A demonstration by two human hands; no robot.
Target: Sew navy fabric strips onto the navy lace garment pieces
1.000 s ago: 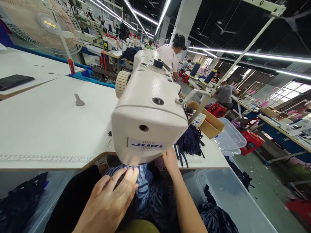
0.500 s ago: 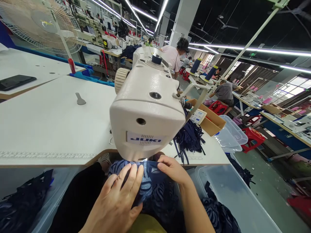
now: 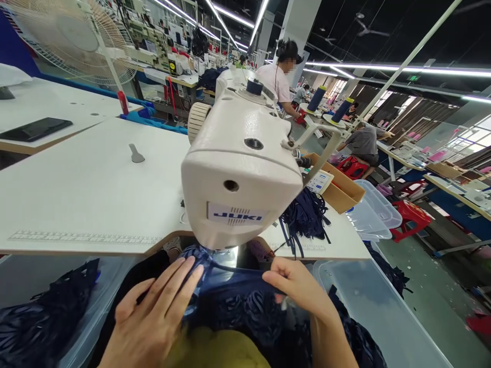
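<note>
A white sewing machine (image 3: 241,168) with a JUKI label stands straight ahead, its head hiding most of the needle area. Beneath it, a piece of navy lace fabric (image 3: 240,282) is stretched between my hands, with a lit spot just behind it. My left hand (image 3: 155,301) lies over the patterned part of the fabric, fingers stretched out flat and pressing on it. With thumb and curled fingers, my right hand (image 3: 301,286) pinches the plain right end of the same piece. More dark lace (image 3: 261,312) hangs below, over my lap.
Navy strips (image 3: 307,217) are heaped on the table right of the machine, beside a cardboard box (image 3: 345,189). Clear plastic bins (image 3: 368,301) with dark lace flank me. A grey metal piece (image 3: 136,154) and a phone (image 3: 36,129) lie leftward. Co-workers sit beyond.
My left hand has shifted left and my right hand slightly right, so the fabric between them is pulled out wider. The whole view has swung a little leftward.
</note>
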